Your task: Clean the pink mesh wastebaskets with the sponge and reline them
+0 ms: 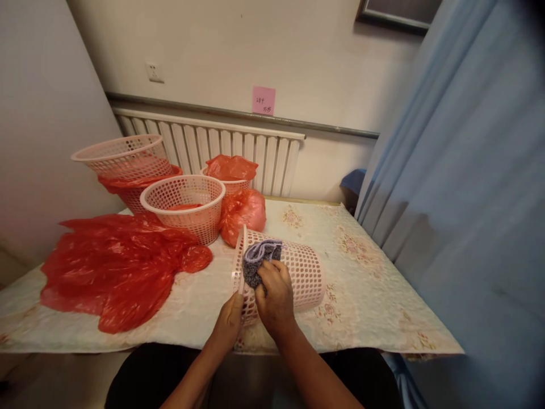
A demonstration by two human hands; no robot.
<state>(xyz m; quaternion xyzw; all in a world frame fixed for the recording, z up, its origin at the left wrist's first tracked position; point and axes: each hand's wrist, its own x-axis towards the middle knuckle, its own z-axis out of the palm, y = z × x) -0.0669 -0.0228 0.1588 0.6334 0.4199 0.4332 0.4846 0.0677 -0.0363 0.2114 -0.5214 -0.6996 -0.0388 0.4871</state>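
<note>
A pale pink plastic basket (304,272) with a pattern of holes lies on its side on the table, its open mouth to the left. My left hand (230,318) grips its rim at the near lower edge, the fingers partly hidden. My right hand (276,295) is closed on a dark grey cloth (255,272) with a lilac edge and presses it against the basket's outer wall, close to the rim.
Red plastic bags (123,267) lie spread at the left. Behind them stand an upright pink basket (183,199), stacked baskets (128,165), a knotted red bag (244,216) and a bag-lined basket (234,184). A blue curtain (460,170) hangs along the right side.
</note>
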